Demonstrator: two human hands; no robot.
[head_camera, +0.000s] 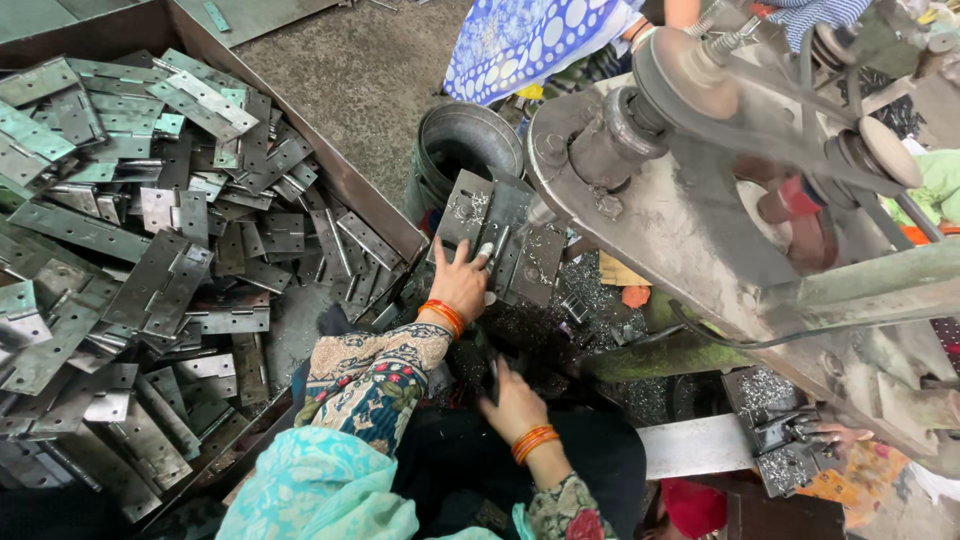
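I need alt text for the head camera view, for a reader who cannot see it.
A person's left hand presses on a stack of grey metal hinges under a belt-driven machine, while the right hand rests lower among metal shavings. A large tray heaped with more hinges fills the left side.
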